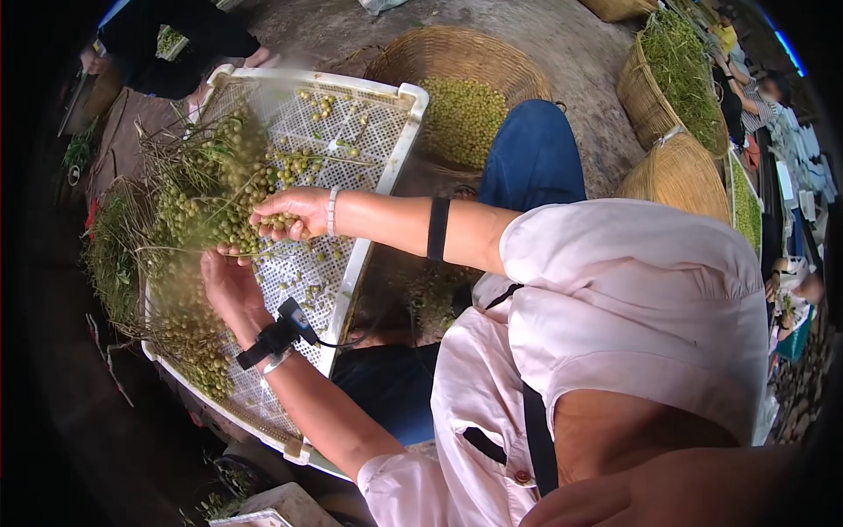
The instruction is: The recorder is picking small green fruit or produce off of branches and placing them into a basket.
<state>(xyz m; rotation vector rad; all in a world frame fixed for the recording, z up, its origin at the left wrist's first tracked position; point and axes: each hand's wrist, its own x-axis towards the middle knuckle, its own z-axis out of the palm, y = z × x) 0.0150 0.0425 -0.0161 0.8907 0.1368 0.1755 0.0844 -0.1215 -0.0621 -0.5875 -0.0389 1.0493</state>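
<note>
A white perforated plastic crate (395, 165) lies before me, heaped with twiggy bunches of small round yellow-green fruits (191, 211). My right hand (293, 214), with a pale bracelet at the wrist, has its fingers curled around some fruits over the crate's middle. Close below it, my left hand (230, 280) has its fingertips at a thin stem at the edge of the heap; a black strap with a small device is on that wrist. Whether the left fingers grip the stem is not clear. Loose fruits are scattered on the crate's mesh.
Beyond my right knee stands a round woven basket (461, 56) holding loose fruits. Stripped stems (115, 257) are piled past the crate's far side. Another person (171, 46) is at the upper left. More baskets (672, 174) and several people are farther off to the right.
</note>
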